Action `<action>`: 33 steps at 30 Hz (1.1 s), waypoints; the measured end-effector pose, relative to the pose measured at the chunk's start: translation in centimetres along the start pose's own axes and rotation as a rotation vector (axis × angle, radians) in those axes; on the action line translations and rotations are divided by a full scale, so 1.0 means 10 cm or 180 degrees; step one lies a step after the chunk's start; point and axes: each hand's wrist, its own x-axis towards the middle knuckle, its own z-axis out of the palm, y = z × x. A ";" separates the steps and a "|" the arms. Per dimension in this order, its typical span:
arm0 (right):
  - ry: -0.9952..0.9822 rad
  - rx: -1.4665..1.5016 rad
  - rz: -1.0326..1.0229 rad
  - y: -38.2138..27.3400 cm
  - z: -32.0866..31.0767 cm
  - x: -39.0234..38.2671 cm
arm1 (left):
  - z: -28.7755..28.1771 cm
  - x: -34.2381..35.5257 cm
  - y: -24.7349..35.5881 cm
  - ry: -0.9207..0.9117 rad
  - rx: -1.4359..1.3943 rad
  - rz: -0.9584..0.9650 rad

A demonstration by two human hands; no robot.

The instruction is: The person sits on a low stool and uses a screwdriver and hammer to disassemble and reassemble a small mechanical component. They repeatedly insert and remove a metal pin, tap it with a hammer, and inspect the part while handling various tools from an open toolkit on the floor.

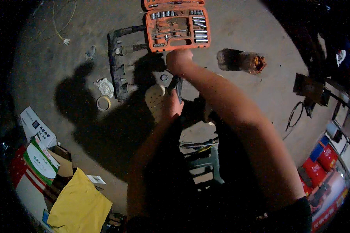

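Note:
My left hand (172, 104) is closed around a dark, narrow part (179, 87) between my feet; its kind is too dim to tell. Just beyond its upper end, my right hand (179, 61) makes a fist, and whatever lies inside the fingers is hidden. A small dark round piece (164, 77) rests on the floor beside the part. Past my right hand lies an open orange socket set case (153, 49) with silver sockets and a ratchet. Left of the case is a black branched part (113, 64) with several arms. A pale perforated shoe (153, 97) is beside my left hand.
A tape roll (103, 103) and a crumpled white piece (104, 87) lie left. At right is a clear bottle (243, 61) with copper-coloured bits at one end. A yellow cloth (79, 206) and cartons (38, 126) crowd the lower left; a green stool (212, 165) is under me.

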 end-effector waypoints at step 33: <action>0.0144 0.2341 0.0466 0.63 1.36 -1.09 | 0.20 0.03 -0.18 0.0329 -0.0785 -0.0217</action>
